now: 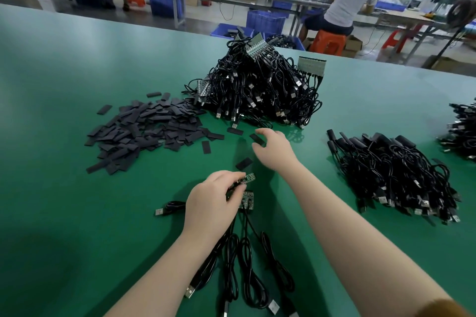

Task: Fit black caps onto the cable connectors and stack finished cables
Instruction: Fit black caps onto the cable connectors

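My left hand [215,197] grips a cable's small green circuit-board connector [246,178]; more boards [247,199] lie under its fingers. Their black cables [242,262] trail toward me across the green table [64,72]. My right hand [275,148] reaches forward, finger and thumb pinching a flat black cap [257,139]. Another loose cap [244,163] lies between my hands. A spread heap of black caps [144,131] sits to the left. A tall tangle of uncapped cables [257,85] stands behind. Capped finished cables [391,170] are stacked at the right.
Another bundle of cables [461,131] lies at the far right edge. A loose USB plug [161,211] lies left of my left hand. Beyond the table, a person sits on an orange stool [328,42] beside blue crates [265,20] and other workbenches.
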A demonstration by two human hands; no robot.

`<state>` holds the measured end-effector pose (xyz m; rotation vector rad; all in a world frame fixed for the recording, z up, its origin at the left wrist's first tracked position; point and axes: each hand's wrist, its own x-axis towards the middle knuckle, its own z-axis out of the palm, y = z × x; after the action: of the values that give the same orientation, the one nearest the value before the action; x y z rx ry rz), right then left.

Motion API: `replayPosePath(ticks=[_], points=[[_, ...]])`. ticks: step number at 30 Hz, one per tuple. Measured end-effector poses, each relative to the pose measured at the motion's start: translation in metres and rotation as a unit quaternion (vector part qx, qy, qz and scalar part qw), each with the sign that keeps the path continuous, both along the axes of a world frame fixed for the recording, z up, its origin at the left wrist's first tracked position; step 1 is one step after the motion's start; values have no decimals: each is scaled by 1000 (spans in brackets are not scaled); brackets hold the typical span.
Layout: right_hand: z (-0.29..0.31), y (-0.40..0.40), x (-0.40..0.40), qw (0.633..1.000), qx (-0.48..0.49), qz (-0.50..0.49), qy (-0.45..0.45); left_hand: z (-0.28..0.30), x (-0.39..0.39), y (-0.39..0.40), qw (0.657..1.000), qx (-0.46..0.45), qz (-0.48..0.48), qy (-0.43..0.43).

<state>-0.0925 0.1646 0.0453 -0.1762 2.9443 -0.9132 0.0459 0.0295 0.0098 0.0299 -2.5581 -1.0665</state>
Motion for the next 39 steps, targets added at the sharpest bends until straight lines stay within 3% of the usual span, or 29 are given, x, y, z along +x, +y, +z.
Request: replayPosePath(ticks=[4, 7, 11, 15, 18, 21, 27, 39], points=[[-9, -2, -23, 990, 129, 49, -12, 1, 0, -1, 1000, 22, -2, 8], [-13, -3, -27, 990, 138, 26, 26, 1, 1, -2, 1000, 24, -4, 11], [-19, -8, -27, 998, 41, -41, 16, 1, 2, -2, 1000, 19, 4, 4], [-18, -6, -19, 999, -25, -35, -11, 1, 2, -1, 1000, 20, -3, 4], [-13, -1, 6, 993, -102, -38, 40, 1, 1, -2, 1000, 24, -4, 1], [-11, 1, 46, 963, -254, -75, 57, 2, 2, -2, 999, 37, -8, 0], [-11, 6, 113, 887, -437, -132, 64, 5, 4, 3, 998, 63, -32, 0], [-24, 25, 141, 852, -506, -135, 27, 1, 5, 4, 993, 61, -84, 54]])
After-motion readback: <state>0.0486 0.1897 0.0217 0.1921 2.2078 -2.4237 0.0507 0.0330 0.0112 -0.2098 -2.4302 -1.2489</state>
